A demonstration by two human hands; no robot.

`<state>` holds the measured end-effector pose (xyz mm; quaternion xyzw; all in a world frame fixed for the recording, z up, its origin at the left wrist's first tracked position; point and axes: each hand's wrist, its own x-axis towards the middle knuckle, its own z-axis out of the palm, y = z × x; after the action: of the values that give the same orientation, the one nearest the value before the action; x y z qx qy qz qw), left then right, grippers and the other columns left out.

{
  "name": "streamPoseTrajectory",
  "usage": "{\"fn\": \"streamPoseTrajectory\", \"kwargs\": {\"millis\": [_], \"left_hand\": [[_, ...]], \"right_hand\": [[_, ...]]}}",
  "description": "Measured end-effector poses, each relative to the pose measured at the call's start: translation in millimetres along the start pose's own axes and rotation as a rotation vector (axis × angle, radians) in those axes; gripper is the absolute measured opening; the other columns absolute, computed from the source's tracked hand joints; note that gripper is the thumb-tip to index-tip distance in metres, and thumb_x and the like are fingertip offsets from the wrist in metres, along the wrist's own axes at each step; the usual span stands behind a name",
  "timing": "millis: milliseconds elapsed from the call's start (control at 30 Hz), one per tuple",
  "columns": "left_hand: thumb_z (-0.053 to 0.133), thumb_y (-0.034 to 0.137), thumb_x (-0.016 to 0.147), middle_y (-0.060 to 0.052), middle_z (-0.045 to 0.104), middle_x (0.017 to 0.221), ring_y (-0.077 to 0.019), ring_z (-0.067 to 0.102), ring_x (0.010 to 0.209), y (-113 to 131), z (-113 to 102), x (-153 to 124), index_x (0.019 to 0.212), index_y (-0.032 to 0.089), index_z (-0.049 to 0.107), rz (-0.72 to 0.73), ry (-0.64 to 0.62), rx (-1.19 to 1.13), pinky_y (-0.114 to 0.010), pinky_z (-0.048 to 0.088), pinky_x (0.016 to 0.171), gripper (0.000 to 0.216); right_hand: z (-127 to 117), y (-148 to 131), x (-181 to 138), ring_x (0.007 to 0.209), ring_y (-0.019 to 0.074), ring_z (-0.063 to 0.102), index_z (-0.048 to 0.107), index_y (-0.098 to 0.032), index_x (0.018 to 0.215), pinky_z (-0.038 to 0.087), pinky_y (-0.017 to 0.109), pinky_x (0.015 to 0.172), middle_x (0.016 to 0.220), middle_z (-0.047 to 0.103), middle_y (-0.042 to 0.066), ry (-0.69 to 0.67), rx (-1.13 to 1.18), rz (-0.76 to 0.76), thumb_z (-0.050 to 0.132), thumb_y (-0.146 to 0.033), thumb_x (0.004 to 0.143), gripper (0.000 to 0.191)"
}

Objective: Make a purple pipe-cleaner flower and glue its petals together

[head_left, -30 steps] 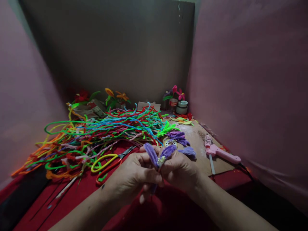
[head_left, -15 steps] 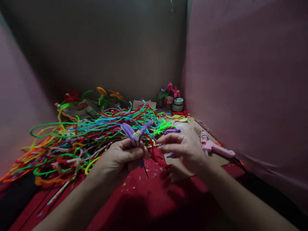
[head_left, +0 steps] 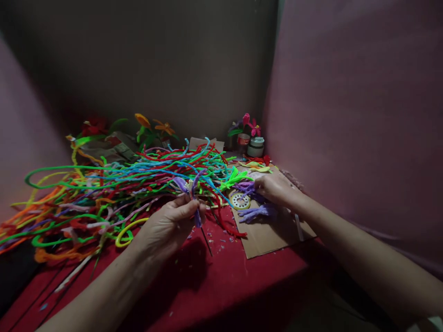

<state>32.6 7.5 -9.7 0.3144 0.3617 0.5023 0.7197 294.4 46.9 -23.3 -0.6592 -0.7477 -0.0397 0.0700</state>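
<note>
My left hand (head_left: 178, 216) pinches a purple pipe-cleaner flower (head_left: 181, 184) between thumb and fingers. The flower has upright petals, a pale centre and a purple petal hanging below; its thin dark stem (head_left: 206, 240) points down. My right hand (head_left: 275, 188) is over the cardboard, fingers curled in at a bundle of purple pipe-cleaner petals (head_left: 246, 187); whether it grips one is hidden. Nearer to me lie more purple petals (head_left: 258, 213). A round disc with holes (head_left: 240, 201) sits just left of them. Bright green leaf pieces (head_left: 236, 179) lie beyond it.
A large tangle of coloured pipe cleaners (head_left: 114, 189) covers the left of the red cloth (head_left: 238, 276). Under the petals is a cardboard sheet (head_left: 266, 240). Finished flowers (head_left: 162, 127) and a lidded jar (head_left: 256, 146) stand at the back. A pink cloth wall (head_left: 356, 115) rises on the right.
My right hand has moved away from the flower, rightward and farther out to the purple petals. My left hand still holds the flower, slightly farther left. The pink glue gun is now hidden behind my right arm.
</note>
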Motion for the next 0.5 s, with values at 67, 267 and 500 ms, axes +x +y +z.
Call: {"fn": "streamPoseTrajectory", "kwargs": {"millis": [67,267,500], "left_hand": [[0.053,-0.002,0.070,-0.004,0.061,0.060,-0.0118,0.060,0.056,0.9,-0.4,-0.9,0.069,0.010,0.063,-0.009,-0.001,-0.002,-0.022,0.051,0.058,0.016],[0.055,0.000,0.071,-0.004,0.062,0.059,-0.0113,0.060,0.055,0.1,-1.8,-1.3,0.069,0.010,0.063,-0.031,-0.025,0.003,-0.020,0.051,0.055,0.013],[0.060,0.002,0.070,-0.009,0.069,0.080,-0.0151,0.063,0.067,-6.6,9.2,-10.4,0.079,0.012,0.066,-0.107,-0.095,0.005,-0.024,0.053,0.059,0.014]], "right_hand": [[-2.0,3.6,0.1,0.064,0.0154,0.056,0.069,-0.021,0.079,0.034,0.023,0.057,0.071,0.067,0.005,0.066,0.036,0.007,0.054,-0.015,0.070,0.019],[-13.9,4.0,-6.2,0.066,0.0132,0.057,0.065,-0.017,0.082,0.038,0.022,0.062,0.074,0.065,0.004,0.326,0.180,-0.038,0.048,-0.013,0.077,0.019],[-21.9,-34.0,-37.0,0.072,0.0134,0.056,0.060,-0.018,0.079,0.045,0.026,0.066,0.080,0.059,0.004,0.740,0.302,-0.316,0.048,-0.011,0.078,0.014]]}}
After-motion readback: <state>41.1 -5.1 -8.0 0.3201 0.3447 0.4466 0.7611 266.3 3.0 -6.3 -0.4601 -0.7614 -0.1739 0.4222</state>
